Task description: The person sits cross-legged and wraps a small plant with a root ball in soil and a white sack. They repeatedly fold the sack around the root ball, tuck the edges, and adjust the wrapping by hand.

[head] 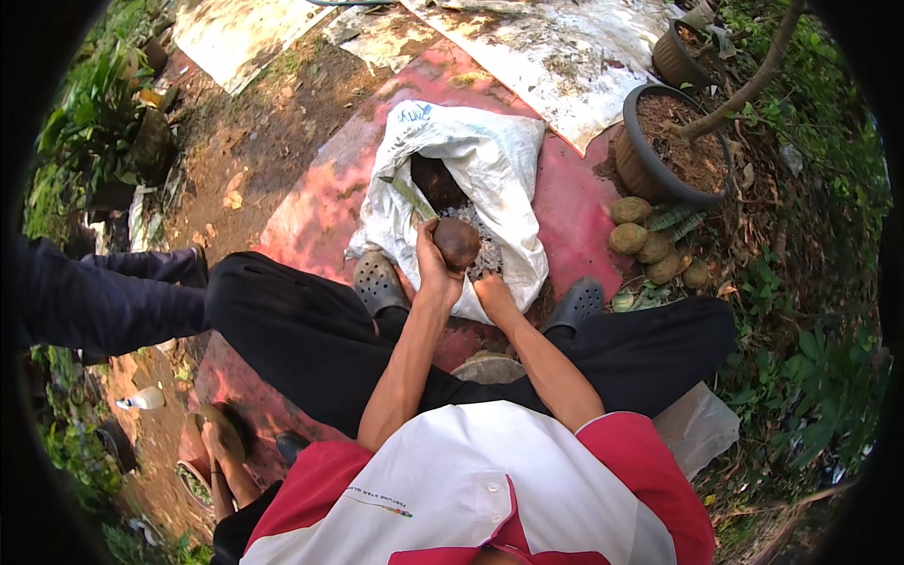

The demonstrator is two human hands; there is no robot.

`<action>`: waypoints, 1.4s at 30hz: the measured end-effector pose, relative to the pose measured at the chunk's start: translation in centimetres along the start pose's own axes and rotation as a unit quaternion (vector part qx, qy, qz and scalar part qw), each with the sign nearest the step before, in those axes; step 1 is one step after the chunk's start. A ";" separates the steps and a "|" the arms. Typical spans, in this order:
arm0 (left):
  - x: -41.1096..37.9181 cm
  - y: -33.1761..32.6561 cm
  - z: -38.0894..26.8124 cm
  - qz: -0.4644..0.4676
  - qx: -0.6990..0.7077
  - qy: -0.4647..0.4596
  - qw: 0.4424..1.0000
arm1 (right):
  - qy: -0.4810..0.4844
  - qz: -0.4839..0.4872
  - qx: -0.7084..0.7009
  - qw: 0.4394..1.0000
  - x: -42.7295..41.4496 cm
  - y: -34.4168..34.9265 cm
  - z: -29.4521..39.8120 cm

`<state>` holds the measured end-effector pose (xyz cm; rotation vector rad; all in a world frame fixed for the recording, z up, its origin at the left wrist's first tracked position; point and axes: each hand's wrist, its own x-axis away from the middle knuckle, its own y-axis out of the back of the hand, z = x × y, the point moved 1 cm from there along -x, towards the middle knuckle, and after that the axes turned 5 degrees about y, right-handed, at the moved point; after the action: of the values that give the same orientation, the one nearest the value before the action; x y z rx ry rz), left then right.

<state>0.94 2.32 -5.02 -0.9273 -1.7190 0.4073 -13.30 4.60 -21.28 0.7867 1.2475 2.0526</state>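
Note:
My left hand (439, 272) holds a round brown ball (456, 244), with a small plant that has a long green leaf (409, 196) seemingly attached behind it. Just right of it, my right hand (492, 291) reaches into the mouth of a white woven sack (512, 152); its fingertips are partly hidden against a grey, crumbly growing mix (487, 247). Whether they grip anything cannot be told. Deeper in the sack lies a dark brown mass (434, 182). The sack rests on a red sheet between my feet.
Several greenish-brown balls (627, 238) lie right of the sack, below a large plastic pot (639, 152) holding a woody stem. A smaller pot (681, 60) stands beyond it. At left are another person's legs (120, 296); at lower left, a person's hands (219, 452) and a bottle (147, 398).

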 end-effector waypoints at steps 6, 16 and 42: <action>0.8 0.0 0.0 0.042 0.030 0.038 0.998 | -0.040 0.087 -0.077 0.992 1.0 -0.8 0.7; 2.0 -2.9 0.4 0.102 -0.001 -0.056 0.993 | -0.015 -0.062 -0.151 0.987 -0.1 0.0 -2.0; 3.1 -2.9 -1.8 0.145 -0.146 -0.155 0.966 | 0.035 -0.403 -0.387 0.828 0.7 24.5 11.0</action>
<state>1.19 2.49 -0.36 -1.3997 -1.9664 0.5209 -10.22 1.97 5.29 -0.1993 0.4980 1.6099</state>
